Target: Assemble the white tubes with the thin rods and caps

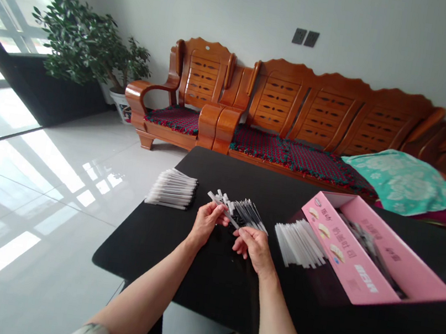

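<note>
My left hand is shut on a thin white stick that slants across toward my right hand. My right hand is close beside the stick's lower end, with its fingers curled; anything in them is hidden. Just behind my hands lies a loose pile of thin black-and-white sticks. A neat bundle of white sticks with black ends lies to the left. On the right is a heap of translucent white tubes, next to an open pink cardboard box holding dark items.
Everything lies on a black table with a rounded left edge. Behind it stands a wooden sofa with red cushions and a teal cloth. A potted plant stands by the window, beside a glossy tiled floor.
</note>
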The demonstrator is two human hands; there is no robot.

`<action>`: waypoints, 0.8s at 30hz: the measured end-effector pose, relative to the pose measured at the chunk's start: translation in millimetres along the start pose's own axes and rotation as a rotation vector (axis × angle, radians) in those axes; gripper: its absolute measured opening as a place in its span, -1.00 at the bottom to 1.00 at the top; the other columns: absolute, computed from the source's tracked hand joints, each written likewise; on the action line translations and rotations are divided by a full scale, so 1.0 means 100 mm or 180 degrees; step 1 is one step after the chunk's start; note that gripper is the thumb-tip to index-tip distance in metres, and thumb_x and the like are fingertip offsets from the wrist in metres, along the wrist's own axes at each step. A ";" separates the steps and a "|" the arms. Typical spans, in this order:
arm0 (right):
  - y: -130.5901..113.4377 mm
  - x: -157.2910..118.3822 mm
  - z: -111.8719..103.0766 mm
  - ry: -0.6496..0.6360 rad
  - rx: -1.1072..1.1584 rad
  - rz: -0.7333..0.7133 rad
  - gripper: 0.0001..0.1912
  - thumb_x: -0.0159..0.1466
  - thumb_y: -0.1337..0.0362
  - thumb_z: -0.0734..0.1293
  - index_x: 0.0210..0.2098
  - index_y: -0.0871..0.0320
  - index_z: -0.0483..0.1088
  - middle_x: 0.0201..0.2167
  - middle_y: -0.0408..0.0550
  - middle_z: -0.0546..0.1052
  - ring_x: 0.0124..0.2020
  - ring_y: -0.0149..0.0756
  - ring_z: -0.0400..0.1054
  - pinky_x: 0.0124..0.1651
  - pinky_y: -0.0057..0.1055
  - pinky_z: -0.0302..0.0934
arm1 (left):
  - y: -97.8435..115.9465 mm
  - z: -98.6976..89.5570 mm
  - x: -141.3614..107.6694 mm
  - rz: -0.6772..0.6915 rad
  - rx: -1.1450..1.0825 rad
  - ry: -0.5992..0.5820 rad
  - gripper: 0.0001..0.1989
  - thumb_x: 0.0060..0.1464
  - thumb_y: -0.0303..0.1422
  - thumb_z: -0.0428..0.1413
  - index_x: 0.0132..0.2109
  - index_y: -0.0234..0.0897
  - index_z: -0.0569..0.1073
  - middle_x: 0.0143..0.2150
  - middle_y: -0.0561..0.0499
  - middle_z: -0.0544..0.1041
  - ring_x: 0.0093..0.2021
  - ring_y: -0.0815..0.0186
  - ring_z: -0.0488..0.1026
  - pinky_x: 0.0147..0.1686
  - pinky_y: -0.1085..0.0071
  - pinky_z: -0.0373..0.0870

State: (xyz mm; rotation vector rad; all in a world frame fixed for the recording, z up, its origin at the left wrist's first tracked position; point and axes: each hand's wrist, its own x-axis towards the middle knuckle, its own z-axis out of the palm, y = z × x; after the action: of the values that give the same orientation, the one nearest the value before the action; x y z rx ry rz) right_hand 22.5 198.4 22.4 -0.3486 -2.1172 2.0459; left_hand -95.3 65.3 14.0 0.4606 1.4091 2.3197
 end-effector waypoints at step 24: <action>0.23 0.10 -0.08 0.1320 -0.3215 -0.1018 -0.71 0.31 0.13 0.22 -0.15 -0.01 0.56 -0.32 -0.02 0.63 -0.35 -0.19 0.50 -0.27 -0.35 0.28 | 0.02 -0.09 0.06 0.0036 -0.0168 0.0471 -0.55 -0.02 -0.03 0.23 -0.25 -0.39 0.47 -0.54 0.02 0.50 -0.56 0.40 0.44 -0.48 0.47 0.40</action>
State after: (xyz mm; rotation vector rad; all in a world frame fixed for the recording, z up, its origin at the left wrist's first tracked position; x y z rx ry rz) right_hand 16.3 210.0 -0.9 -0.4548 -2.5120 0.5482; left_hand -105.5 60.5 12.2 0.2872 1.4100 2.4370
